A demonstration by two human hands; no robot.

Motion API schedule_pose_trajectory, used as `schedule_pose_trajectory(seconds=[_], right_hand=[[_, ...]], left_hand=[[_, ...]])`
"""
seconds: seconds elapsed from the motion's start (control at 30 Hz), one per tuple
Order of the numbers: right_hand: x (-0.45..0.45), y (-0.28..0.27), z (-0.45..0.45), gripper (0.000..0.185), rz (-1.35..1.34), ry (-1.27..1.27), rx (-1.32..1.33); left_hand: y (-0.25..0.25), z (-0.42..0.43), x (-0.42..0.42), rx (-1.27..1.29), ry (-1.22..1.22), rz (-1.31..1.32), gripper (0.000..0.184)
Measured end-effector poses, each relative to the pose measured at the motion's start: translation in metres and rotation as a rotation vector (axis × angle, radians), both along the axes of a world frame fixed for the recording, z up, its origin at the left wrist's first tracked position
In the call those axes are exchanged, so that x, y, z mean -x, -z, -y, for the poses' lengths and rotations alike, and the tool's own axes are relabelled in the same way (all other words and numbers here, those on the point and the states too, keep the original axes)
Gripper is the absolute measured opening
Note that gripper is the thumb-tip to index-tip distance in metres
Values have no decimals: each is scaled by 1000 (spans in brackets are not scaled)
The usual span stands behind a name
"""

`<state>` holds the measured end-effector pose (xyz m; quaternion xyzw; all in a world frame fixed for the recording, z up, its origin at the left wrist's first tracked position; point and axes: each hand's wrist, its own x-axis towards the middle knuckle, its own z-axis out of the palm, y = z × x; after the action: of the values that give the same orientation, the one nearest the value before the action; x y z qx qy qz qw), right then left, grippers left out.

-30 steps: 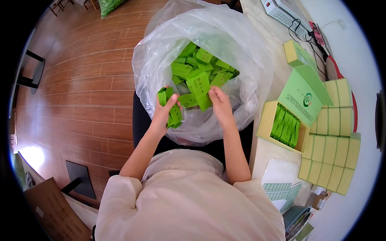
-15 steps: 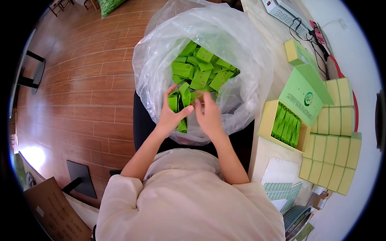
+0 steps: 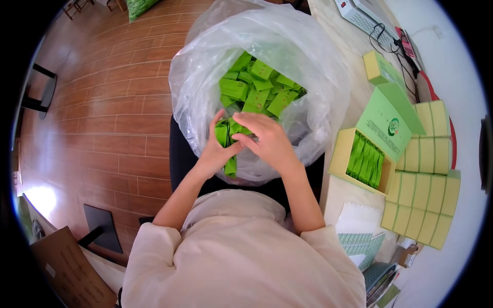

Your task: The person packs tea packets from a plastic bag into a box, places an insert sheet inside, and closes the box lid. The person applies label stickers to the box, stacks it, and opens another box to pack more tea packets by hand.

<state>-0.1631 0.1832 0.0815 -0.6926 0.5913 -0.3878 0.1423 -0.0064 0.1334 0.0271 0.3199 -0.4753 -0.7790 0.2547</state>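
My left hand (image 3: 214, 155) is closed around several green sachets (image 3: 222, 134) at the near side of a big clear plastic bag (image 3: 318, 66). Beside it, my right hand (image 3: 266, 139) pinches the upper part of the same bunch, its thumb close to the left thumb. Beyond both hands, a heap of loose green sachets (image 3: 257, 100) lies inside the bag. On the table to the right, an open yellow-green box (image 3: 340, 163) holds a row of upright green sachets (image 3: 365, 161), its lid (image 3: 387, 123) tilted back.
Stacked closed boxes (image 3: 423, 203) stand by the wall. Sticker sheets (image 3: 359, 238) and a blue-grey basket (image 3: 377, 277) lie on the near table (image 3: 336, 205). A white device (image 3: 367, 20) with black cables sits at the far end. A cardboard box (image 3: 74, 269) is at lower left.
My right hand has moved left and over onto the sachets in my left hand. The left hand stays nearly in place. The box and bag have not moved.
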Motion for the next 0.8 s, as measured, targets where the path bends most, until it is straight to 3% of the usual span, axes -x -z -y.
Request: schedule_pose_trajectory(seconds=[0.27, 0.33, 0.37, 0.43, 0.53, 0.6, 0.67, 0.73, 0.8], right_hand=[[-5, 17, 5, 17, -46, 33, 94], [-5, 19, 10, 16, 250, 141, -74], [0, 26, 15, 16, 250, 140, -75], [19, 51, 36, 18, 481, 379, -26], [54, 68, 66, 24, 303, 539, -107], [71, 82, 90, 31, 53, 789, -171], [81, 97, 118, 35, 12, 831, -212], [89, 119, 139, 39, -28, 866, -252], [93, 134, 151, 40, 13, 862, -96]], left_hand=[[13, 3, -2, 215, 9, 166, 96], [3, 3, -1, 119, 0, 143, 96], [-1, 3, -1, 24, -8, 117, 96], [8, 5, -1, -35, -27, 68, 93], [-1, 8, -3, -222, -61, -7, 85], [-3, 9, -4, -352, -75, -32, 81], [3, 9, -6, -390, -45, 23, 55], [5, 6, -8, -406, -47, 29, 50], [7, 5, -10, -422, -56, 32, 45]])
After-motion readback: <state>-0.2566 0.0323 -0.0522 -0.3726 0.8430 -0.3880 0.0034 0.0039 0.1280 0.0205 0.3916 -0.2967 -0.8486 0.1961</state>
